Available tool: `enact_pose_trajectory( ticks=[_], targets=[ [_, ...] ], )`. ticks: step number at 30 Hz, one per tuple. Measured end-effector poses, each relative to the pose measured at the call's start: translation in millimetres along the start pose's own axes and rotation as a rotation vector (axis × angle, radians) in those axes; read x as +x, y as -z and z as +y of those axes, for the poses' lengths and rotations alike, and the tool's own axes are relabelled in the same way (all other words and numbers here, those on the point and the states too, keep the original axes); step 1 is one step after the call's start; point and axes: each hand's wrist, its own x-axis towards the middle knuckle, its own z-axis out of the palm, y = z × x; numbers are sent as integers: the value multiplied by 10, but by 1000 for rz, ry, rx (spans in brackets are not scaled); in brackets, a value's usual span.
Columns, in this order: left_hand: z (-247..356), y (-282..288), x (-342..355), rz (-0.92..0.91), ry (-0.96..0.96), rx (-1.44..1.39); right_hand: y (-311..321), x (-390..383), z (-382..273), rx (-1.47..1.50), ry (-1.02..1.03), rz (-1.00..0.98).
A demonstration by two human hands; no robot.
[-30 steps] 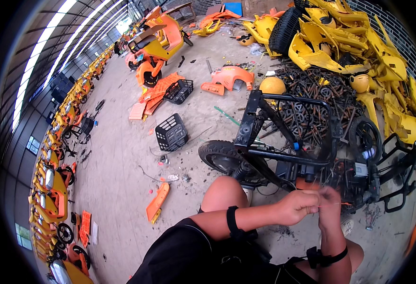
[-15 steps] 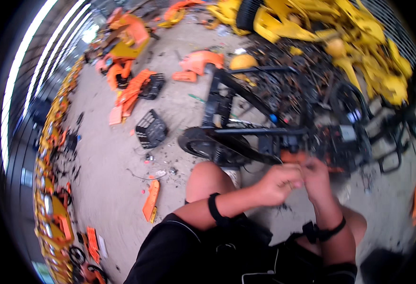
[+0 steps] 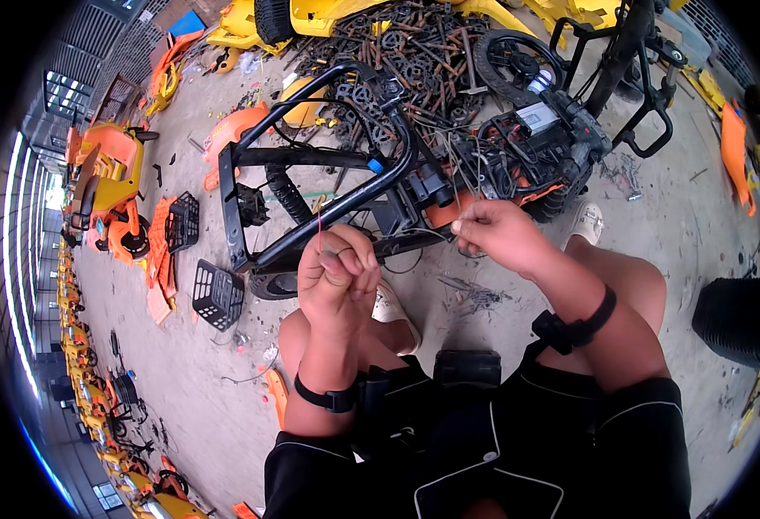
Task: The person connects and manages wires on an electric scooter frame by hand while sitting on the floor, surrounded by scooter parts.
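Before me a black scooter frame [image 3: 337,195] lies across the floor, its motor and wiring end to the right. My left hand [image 3: 338,270] is raised over its near side, fingers curled closed around a thin red wire [image 3: 319,223] that sticks up from them. My right hand [image 3: 494,232] pinches thumb against forefinger beside an orange panel [image 3: 449,210] of the scooter. A thin dark strand, apparently a wire [image 3: 457,192], rises at those fingertips. Loose cables [image 3: 484,160] spread over the scooter just beyond this hand.
A heap of rusty cranks and chainrings [image 3: 423,60] lies behind the frame. Two black baskets, one nearer [image 3: 217,294], sit at left with orange panels [image 3: 162,259]. Scattered screws [image 3: 622,177] lie at right. A ribbed black object [image 3: 734,320] stands near my right knee.
My hands were close together over the frame and are now apart, the left moved leftward with the red wire. The view has shifted, bringing the scooter's right end closer to the middle.
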Motion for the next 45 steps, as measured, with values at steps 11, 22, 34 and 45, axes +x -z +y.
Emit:
enact_pose_trajectory(
  ticks=[11,22,34,45],
  targets=[
    [-74,77,78,-93,160,-608,-70,-74,-351,-183,179,-249],
    [-113,54,185,-64,173,-586,-21,-21,-453,23,245,-328],
    [-265,36,117,-111,126,12,-84,-209,-477,-388,595,50],
    [-520,37,12,-175,168,204,-84,-317,-606,-473,587,-190]
  ],
)
